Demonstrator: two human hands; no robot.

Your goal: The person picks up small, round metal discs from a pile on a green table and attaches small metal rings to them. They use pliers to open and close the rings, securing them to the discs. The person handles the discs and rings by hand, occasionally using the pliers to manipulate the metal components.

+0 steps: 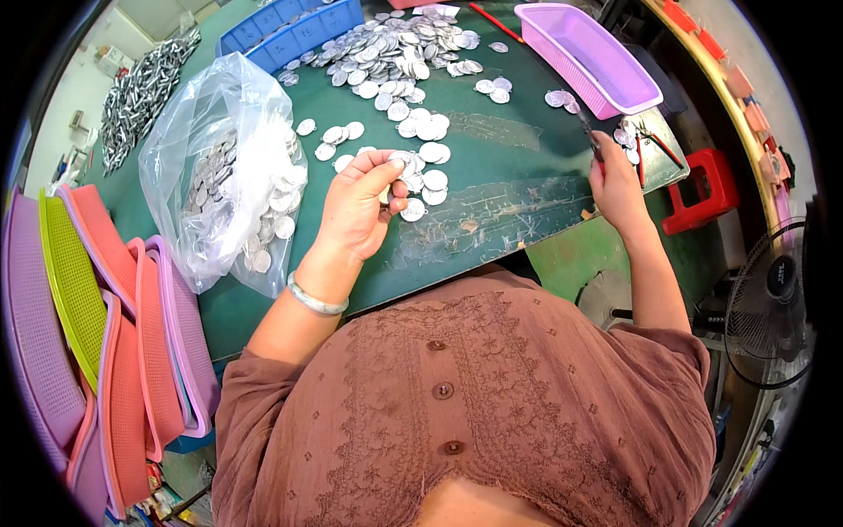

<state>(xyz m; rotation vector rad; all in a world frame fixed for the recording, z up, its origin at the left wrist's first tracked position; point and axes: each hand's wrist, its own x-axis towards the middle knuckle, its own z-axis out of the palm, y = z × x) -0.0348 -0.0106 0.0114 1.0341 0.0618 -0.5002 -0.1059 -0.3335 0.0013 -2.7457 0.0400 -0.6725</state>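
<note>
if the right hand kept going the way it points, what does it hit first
Probably the few silver discs just beyond the right hand, then the purple basket; depth is hard to judge.

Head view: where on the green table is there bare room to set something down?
Bare green table lies between the left hand and right hand, below the purple basket. Crowded: the disc pile at the far edge and the plastic bag.

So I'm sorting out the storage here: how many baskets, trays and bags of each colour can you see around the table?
Purple basket on the table: 1
Blue compartment tray: 1
Clear plastic bag of metal discs: 1
Stacked baskets at the left, pink, purple and yellow-green: too overlapped to count
Total countable: 3
</note>
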